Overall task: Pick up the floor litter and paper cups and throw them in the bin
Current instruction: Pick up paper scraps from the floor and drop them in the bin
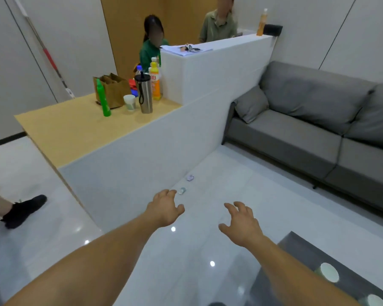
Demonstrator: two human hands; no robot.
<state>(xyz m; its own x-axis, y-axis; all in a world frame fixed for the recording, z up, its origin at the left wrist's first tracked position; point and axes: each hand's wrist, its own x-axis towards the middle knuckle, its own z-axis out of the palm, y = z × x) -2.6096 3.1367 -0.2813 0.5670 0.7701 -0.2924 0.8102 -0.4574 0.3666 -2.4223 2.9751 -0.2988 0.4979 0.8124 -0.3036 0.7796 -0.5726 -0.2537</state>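
Now your left hand (165,208) and right hand (241,224) hover empty, fingers spread, near the tipped paper cup (182,191).

Bare floor (241,180) ahead of left hand (165,208) and right hand (241,224), both spread and holding nothing. Walled on the left by white counter (142,162), with cup (182,191) and scrap (190,177) lying near its foot, beyond the left hand. Hemmed on the far right by sofa (296,138); on the near right by dark table (307,257) bearing two more cups (329,271). Left of counter, another lane, partly taken by a shoe (24,209).
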